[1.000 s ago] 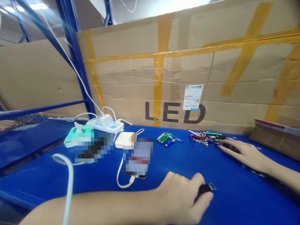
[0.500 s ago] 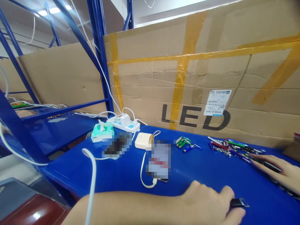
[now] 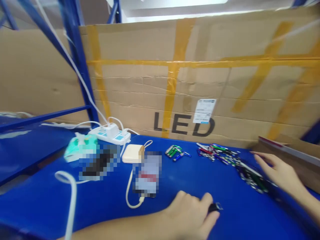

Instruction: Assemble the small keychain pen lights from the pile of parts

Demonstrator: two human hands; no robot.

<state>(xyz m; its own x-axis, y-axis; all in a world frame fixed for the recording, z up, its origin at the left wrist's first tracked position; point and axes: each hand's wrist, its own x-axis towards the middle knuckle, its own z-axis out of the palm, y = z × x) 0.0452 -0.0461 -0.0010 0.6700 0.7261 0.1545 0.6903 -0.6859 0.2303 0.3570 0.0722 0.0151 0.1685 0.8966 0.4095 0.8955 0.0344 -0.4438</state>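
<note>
My left hand (image 3: 191, 215) rests on the blue table (image 3: 215, 180) near its front edge, fingers closed around a small black keychain flashlight (image 3: 214, 207) whose metal ring sticks out to the right. My right hand (image 3: 281, 173) lies flat with fingers spread at the right end of a long heap of coloured keychain flashlights (image 3: 225, 156), touching the dark ones nearest me. A smaller cluster of green and blue flashlights (image 3: 176, 151) lies apart to the left of the heap.
A large taped cardboard box marked LED (image 3: 185, 86) walls off the back. A phone on a white cable (image 3: 146, 173), a white charger block (image 3: 132, 153), a power strip (image 3: 110, 134), a tissue pack (image 3: 76, 148) and an open carton (image 3: 292, 153) share the table.
The view has swung back to the right. My right hand has dragged several flashlights out of the heap toward me and to the right. My left hand keeps its hold on the black flashlight.
</note>
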